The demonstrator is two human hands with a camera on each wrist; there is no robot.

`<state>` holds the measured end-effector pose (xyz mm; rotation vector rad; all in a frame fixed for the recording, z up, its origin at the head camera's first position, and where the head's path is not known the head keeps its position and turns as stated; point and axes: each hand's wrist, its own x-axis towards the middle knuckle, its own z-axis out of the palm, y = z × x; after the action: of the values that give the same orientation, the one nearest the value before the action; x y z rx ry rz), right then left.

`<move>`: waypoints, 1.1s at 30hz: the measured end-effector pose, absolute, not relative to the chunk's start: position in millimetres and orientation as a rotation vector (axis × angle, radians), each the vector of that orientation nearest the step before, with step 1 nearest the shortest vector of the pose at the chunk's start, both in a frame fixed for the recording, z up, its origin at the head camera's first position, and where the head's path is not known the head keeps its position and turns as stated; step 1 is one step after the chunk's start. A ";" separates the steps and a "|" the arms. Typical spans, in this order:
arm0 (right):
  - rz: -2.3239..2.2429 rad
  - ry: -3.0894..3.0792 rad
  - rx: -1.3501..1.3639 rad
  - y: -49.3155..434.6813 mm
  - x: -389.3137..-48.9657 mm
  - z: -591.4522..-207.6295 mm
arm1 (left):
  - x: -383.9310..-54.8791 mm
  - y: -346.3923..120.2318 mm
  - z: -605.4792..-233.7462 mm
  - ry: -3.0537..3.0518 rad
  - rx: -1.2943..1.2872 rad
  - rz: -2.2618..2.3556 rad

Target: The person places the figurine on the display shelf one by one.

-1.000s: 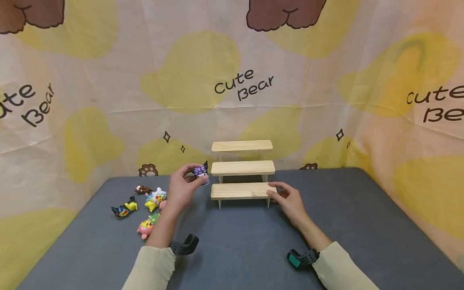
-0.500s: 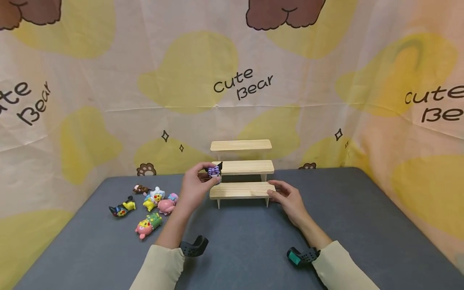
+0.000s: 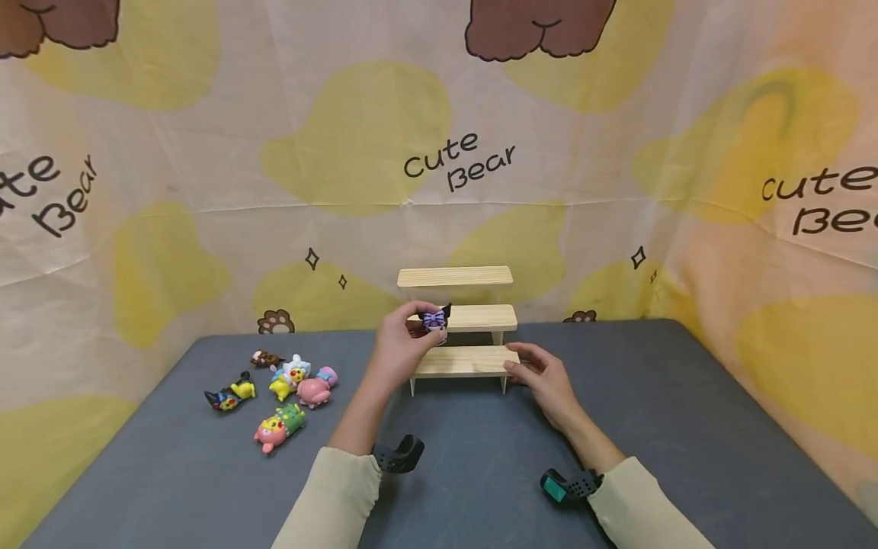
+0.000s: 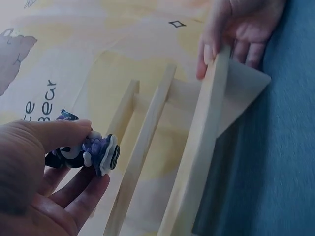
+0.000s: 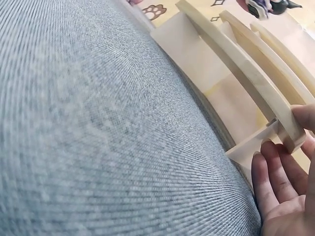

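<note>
Between thumb and fingers my left hand [image 3: 400, 345] pinches a small figurine [image 3: 435, 321] with a purple bow and black pointed ears. In the head view it overlaps the left part of a three-tier wooden display stand [image 3: 473, 361], in front of the middle shelf. The left wrist view shows the figurine [image 4: 88, 150] tilted on its side in that picture, its round base apart from the shelf edges. My right hand [image 3: 545, 379] grips the right end of the lowest shelf, thumb on top; in the right wrist view its fingers [image 5: 275, 172] curl beneath the board [image 5: 246, 73].
Several figurines lie on the grey table [image 3: 206, 488] at the left: a pink-and-green one [image 3: 280, 427], a black-and-yellow one [image 3: 231, 393], a pink one [image 3: 315, 390], a white-and-yellow one [image 3: 291, 377] and a brown one [image 3: 265, 357]. A printed cloth [image 3: 583, 191] hangs behind.
My left hand has carried the purple-bowed figurine rightward, from beside the stand to in front of its shelves. My right hand has kept its grip on the lowest shelf.
</note>
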<state>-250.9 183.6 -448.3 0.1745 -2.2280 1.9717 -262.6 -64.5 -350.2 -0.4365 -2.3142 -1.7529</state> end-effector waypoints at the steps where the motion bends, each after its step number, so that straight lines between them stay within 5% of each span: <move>1: 1.972 -2.228 0.173 183.8 -250.8 -448.4 | -263.0 -61.7 -349.5 -2.319 -0.441 -1.751; 33: 1.917 -2.265 0.138 181.0 -251.2 -445.8 | -265.6 -12.8 -352.2 -2.382 -0.642 -1.744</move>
<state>-251.2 181.0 -445.8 0.1377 -2.2648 1.9166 -265.6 -12.8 -352.2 -0.6420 -2.3815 -1.7440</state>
